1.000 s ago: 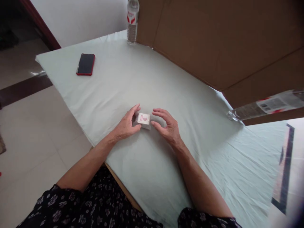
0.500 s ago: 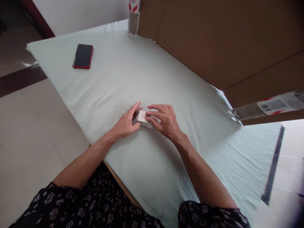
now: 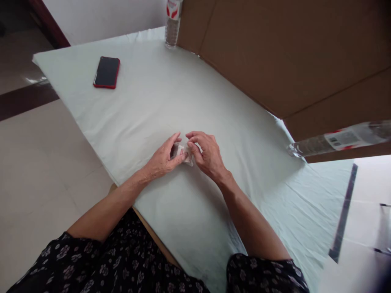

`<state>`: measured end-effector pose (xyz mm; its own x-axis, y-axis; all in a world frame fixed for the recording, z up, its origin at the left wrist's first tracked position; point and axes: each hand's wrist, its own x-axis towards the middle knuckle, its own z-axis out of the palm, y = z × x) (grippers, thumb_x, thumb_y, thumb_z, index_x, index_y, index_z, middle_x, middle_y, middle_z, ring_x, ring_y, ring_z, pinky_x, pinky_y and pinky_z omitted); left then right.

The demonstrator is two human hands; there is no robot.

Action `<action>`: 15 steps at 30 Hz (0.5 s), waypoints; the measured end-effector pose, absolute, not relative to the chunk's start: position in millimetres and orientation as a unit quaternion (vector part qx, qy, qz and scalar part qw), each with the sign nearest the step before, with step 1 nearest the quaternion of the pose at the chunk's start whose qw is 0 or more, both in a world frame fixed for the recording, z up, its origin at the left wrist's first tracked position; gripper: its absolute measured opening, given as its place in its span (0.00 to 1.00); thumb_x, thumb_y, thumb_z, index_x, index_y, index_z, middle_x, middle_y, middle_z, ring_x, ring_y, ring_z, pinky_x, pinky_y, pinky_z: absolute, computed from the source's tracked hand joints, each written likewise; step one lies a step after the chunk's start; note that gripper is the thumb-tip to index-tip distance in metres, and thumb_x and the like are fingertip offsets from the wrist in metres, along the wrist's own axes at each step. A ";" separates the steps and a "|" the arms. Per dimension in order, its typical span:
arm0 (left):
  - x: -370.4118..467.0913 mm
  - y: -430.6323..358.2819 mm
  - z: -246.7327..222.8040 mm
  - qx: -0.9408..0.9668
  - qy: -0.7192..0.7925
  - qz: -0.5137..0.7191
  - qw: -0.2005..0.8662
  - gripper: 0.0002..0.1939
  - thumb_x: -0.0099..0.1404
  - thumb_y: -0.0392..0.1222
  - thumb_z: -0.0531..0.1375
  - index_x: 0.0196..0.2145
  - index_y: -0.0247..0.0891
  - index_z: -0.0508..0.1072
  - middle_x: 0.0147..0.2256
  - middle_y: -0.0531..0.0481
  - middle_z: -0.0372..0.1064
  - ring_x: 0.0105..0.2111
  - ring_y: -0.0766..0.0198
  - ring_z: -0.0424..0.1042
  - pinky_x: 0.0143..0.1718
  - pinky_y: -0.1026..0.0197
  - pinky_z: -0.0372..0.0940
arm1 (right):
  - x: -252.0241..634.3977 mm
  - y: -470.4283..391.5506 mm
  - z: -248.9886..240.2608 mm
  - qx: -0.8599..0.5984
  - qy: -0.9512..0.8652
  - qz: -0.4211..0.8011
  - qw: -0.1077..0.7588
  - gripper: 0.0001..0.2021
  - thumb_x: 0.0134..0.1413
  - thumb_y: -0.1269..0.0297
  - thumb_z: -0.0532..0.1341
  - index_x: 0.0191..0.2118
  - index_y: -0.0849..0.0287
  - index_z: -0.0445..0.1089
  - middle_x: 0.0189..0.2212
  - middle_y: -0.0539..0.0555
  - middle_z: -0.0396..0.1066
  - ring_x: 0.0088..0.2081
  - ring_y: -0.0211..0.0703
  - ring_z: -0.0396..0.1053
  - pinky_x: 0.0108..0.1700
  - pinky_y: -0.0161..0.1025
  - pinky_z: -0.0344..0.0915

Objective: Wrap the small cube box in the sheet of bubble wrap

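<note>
A small white packet with red print and clear plastic around it [image 3: 185,154] lies near the middle of the cloth-covered table. My left hand [image 3: 165,159] is wrapped round its left side, the thumb resting across its front. At the packet's right side is my right hand [image 3: 204,152], its thumb and index finger pinched together at the plastic edge. The fingers partly hide the packet.
A phone in a red case [image 3: 106,72] lies at the table's far left. Brown cardboard [image 3: 259,53] stands along the back and right, with one bottle upright [image 3: 172,30] and another [image 3: 342,139] at the right. The table's pale cloth [image 3: 146,101] has folds.
My left thumb has moved onto the front of the packet. My right fingers have shifted slightly left and closed at the plastic's edge. The view has shifted a little.
</note>
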<state>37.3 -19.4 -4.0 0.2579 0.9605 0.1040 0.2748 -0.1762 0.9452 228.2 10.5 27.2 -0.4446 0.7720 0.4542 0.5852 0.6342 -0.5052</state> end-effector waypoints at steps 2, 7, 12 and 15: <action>37.1 -18.2 -5.1 0.666 0.462 0.386 0.441 0.43 0.64 0.49 0.64 0.71 0.34 0.53 0.61 0.33 0.65 0.58 0.48 0.70 0.59 0.46 0.66 | 224.6 8.9 32.9 -0.421 -0.815 0.183 0.353 0.08 0.70 0.63 0.54 0.38 0.54 0.68 0.46 0.55 0.79 0.46 0.46 0.76 0.50 0.45 0.65; 34.8 -18.6 -5.6 0.693 0.426 0.383 0.438 0.46 0.59 0.38 0.64 0.72 0.39 0.52 0.65 0.36 0.61 0.62 0.48 0.66 0.63 0.47 0.62 | 218.3 11.5 43.8 -0.479 -0.712 0.302 0.414 0.09 0.68 0.59 0.56 0.36 0.54 0.69 0.31 0.50 0.76 0.34 0.40 0.74 0.40 0.40 0.67; 33.3 -19.4 -5.1 0.674 0.387 0.394 0.490 0.49 0.56 0.38 0.65 0.72 0.40 0.50 0.63 0.37 0.62 0.61 0.47 0.66 0.65 0.45 0.58 | 218.6 38.4 46.1 -0.476 -0.644 0.384 0.459 0.11 0.65 0.58 0.59 0.32 0.56 0.69 0.28 0.48 0.73 0.30 0.36 0.72 0.37 0.37 0.67; 33.1 -17.8 -7.2 0.623 0.365 0.425 0.546 0.46 0.56 0.45 0.67 0.69 0.41 0.55 0.58 0.39 0.66 0.58 0.49 0.67 0.63 0.46 0.59 | 217.7 62.5 45.1 -0.479 -0.604 0.427 0.472 0.13 0.64 0.60 0.61 0.28 0.57 0.68 0.26 0.47 0.71 0.26 0.33 0.67 0.33 0.34 0.65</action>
<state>33.1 -17.8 -7.2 0.3723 0.9189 0.1306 -0.0101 -0.1367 0.9906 217.7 62.5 45.1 -0.0946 0.9822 0.1623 0.1762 0.1770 -0.9683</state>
